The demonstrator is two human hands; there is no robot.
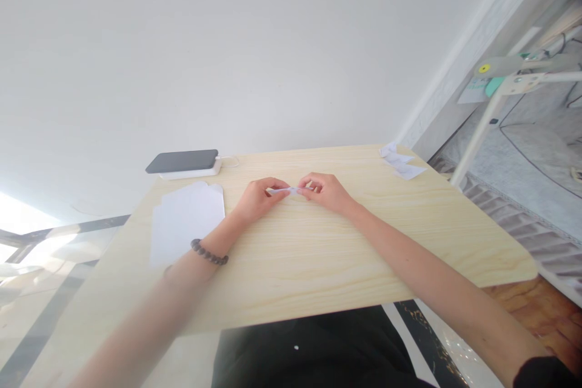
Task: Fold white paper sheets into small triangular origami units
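Both hands meet over the middle of the wooden table, pinching a small folded piece of white paper [293, 190] between them. My left hand [260, 199] grips its left end between thumb and fingers; a dark beaded bracelet [209, 253] circles that wrist. At the other end, my right hand [328, 192] pinches the paper with thumb and forefinger. The paper looks thin and narrow, seen nearly edge-on, and the fingers cover much of it. Under and beside my left forearm lies a stack of white paper sheets [186, 218].
The light wooden table [318, 267] stands against a white wall. A dark phone [182, 161] rests on a white box at the back left, with a white cable beside it. Several folded white papers [401, 163] lie at the back right. A white metal frame [482, 127] rises beyond the right edge.
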